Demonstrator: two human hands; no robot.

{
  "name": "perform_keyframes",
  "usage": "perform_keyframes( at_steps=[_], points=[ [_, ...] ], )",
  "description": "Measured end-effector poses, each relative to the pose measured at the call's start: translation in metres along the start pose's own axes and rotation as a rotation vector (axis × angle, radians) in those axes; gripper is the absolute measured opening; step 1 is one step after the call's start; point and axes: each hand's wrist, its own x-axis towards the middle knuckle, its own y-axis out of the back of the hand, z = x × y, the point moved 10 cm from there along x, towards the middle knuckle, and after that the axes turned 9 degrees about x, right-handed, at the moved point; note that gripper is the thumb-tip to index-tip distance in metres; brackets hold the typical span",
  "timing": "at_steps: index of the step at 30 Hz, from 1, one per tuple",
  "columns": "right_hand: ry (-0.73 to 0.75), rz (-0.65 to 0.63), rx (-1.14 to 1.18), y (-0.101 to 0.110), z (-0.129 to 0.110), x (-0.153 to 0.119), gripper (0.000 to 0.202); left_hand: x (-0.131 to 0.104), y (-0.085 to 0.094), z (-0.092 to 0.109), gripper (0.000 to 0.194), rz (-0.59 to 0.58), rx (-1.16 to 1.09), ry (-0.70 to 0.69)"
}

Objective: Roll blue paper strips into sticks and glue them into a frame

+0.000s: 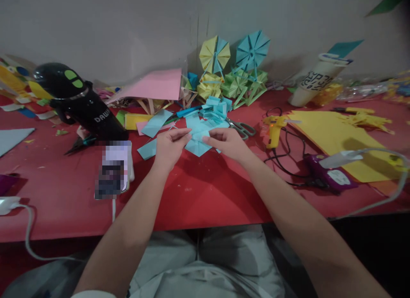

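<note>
Both hands meet over the middle of the red table, pinching one piece of light blue paper [198, 146] with creases in it. My left hand [173, 144] is closed on its left edge, thumb and fingers together. On the opposite edge, my right hand [226, 140] grips it the same way. More blue paper strips [156, 123] lie just beyond and to the left, and a heap of small folded blue pieces [218, 107] sits behind. Grey-handled scissors [245, 129] rest right beside my right hand, partly hidden by paper.
A propped phone [113, 169] and a black bottle [86, 101] stand left. To the right are a yellow glue gun [275, 129] with its cord, a purple power strip [329, 172], yellow paper sheets [346, 140] and a tilted cup [317, 82]. Folded paper flowers [253, 50] lean at the wall.
</note>
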Motion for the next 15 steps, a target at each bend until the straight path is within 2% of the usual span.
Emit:
perform_keyframes(
  at_steps=[3, 15],
  points=[
    [-0.035, -0.064, 0.058, -0.0078, 0.0021, -0.0010, 0.054, 0.0002, 0.0003, -0.0013, 0.027, 0.011, -0.019, 0.026],
    [-0.077, -0.058, 0.138, -0.0064, 0.0081, 0.0030, 0.050, -0.0003, 0.0003, -0.0078, 0.023, 0.031, -0.044, 0.086]
  ],
)
